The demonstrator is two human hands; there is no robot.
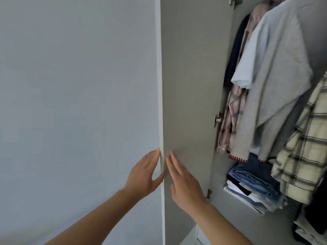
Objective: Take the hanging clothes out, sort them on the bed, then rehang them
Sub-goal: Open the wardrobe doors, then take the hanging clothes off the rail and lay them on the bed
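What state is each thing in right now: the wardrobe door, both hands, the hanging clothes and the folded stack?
Wardrobe door: swung open, edge toward the camera.
Left hand: fingers straight, touching the door's edge from the outer side.
Right hand: fingers straight, flat on the door's inner face.
Grey sweater: hanging inside the wardrobe.
Plaid overshirt: hanging inside.
Pink checked garment: hanging inside.
Folded jeans stack: folded on the shelf.

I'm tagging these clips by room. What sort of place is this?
Most likely a bedroom or dressing area, at an open wardrobe. The left hand and right hand are on the wardrobe door; inside hang a grey sweater and a plaid shirt, above folded jeans.
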